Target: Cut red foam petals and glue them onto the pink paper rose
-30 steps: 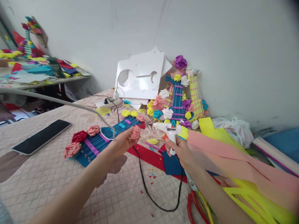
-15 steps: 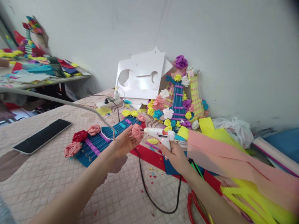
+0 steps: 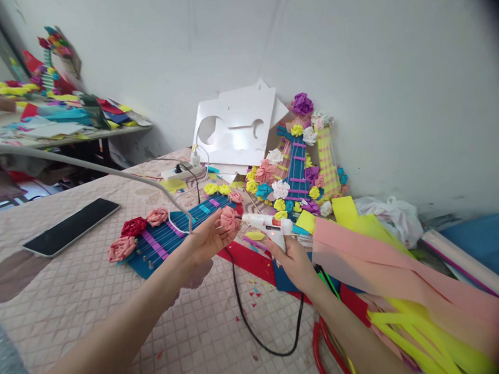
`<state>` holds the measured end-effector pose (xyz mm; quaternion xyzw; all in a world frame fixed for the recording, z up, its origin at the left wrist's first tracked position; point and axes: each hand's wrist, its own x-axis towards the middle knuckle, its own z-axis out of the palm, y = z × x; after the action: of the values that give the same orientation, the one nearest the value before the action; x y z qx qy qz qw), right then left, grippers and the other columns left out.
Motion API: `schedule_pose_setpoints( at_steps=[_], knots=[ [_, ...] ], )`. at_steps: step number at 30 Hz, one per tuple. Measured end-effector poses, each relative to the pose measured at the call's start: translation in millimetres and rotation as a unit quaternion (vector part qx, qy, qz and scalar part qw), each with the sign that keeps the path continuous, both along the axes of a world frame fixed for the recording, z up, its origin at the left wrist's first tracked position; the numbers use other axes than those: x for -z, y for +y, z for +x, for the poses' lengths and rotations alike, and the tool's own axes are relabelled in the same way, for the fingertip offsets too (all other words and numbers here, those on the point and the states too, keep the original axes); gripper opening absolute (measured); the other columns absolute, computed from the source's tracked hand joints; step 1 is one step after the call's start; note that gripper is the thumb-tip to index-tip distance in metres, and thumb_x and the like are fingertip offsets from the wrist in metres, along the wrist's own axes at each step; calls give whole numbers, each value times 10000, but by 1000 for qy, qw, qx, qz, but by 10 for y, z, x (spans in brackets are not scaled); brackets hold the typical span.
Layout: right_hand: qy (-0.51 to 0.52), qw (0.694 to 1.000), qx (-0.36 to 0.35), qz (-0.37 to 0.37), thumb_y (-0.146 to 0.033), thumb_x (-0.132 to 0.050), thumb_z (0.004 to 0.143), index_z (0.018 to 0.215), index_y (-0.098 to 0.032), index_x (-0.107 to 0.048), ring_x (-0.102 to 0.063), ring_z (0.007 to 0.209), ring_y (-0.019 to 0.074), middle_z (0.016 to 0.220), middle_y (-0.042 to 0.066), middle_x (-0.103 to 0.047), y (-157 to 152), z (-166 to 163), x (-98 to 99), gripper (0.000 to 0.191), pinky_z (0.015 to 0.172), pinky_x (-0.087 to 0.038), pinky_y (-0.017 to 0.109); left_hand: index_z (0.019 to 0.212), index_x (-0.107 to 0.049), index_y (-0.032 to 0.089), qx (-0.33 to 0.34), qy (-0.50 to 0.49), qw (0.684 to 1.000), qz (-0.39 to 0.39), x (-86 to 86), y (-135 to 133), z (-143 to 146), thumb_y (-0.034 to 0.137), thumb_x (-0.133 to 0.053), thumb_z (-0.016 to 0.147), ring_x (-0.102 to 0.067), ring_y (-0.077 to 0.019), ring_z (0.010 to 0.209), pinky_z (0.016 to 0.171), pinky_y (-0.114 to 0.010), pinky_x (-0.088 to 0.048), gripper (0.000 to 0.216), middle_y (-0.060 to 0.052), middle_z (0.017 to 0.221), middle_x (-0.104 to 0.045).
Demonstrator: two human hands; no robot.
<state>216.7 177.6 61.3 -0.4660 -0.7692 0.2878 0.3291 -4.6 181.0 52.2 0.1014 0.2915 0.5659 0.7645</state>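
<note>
My left hand [image 3: 206,236] holds a pink paper flower [image 3: 229,219] in its curled fingers. In my right hand [image 3: 293,257] is a white hot glue gun [image 3: 268,225], gripped by its handle, a small light glowing on it. Its nozzle points left at the flower and is at or very near its side; whether it touches I cannot tell. Behind my left hand lies a blue guitar-shaped craft [image 3: 156,245] with strings and purple strips. Red and pink paper flowers [image 3: 133,226] sit at its left end, small yellow ones [image 3: 217,188] by its far end.
A black cable [image 3: 279,354] loops below the glue gun. A phone [image 3: 71,227] lies left, and a white cable [image 3: 106,166] crosses above. Finished flowered guitars [image 3: 296,168] lean on the wall. Pink paper sheets [image 3: 362,253] and red-handled scissors [image 3: 320,345] are right. A power strip [image 3: 182,172] stands behind.
Almost nothing differs. The glue gun has shifted very slightly to the right; both hands keep their hold.
</note>
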Motion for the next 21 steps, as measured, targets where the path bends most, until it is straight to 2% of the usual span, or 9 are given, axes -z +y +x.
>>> schedule_pose_setpoints(
  at_steps=[6, 9, 16, 21],
  knots=[
    [4, 1000, -25, -3, -459, -466, 891, 1100, -148, -604, -574, 591, 204, 630, 18, -620, -46, 7, 4, 400, 527, -409, 272, 781, -620, 122, -14, -10, 1000, 7, -1, 7, 10, 281, -432, 949, -667, -143, 656, 708, -272, -570, 298, -82, 703, -674],
    [4, 1000, -22, 14, -457, -471, 888, 1091, -158, -614, -586, 614, 215, 639, 24, -631, -42, -14, -17, 389, 542, -422, 279, 780, -615, 116, -9, -5, 1000, -10, -31, -10, 38, 303, -435, 947, -666, -149, 652, 685, -265, -570, 309, -88, 684, -664],
    [0, 1000, -7, 24, -465, -461, 892, 983, -138, -643, -599, 640, 218, 674, 50, -652, -8, -26, -4, 385, 565, -431, 284, 873, -620, 106, -1, -10, 1000, -1, -52, -33, 52, 294, -427, 950, -671, -156, 701, 696, -269, -568, 281, -115, 788, -678],
    [8, 1000, -11, -4, -470, -469, 883, 1110, -146, -607, -601, 649, 219, 746, 53, -672, -31, -7, 38, 419, 556, -437, 283, 819, -623, 109, -13, -9, 1000, 1, -29, -13, 39, 279, -442, 944, -658, -140, 655, 693, -251, -565, 279, -89, 714, -668]
  ],
)
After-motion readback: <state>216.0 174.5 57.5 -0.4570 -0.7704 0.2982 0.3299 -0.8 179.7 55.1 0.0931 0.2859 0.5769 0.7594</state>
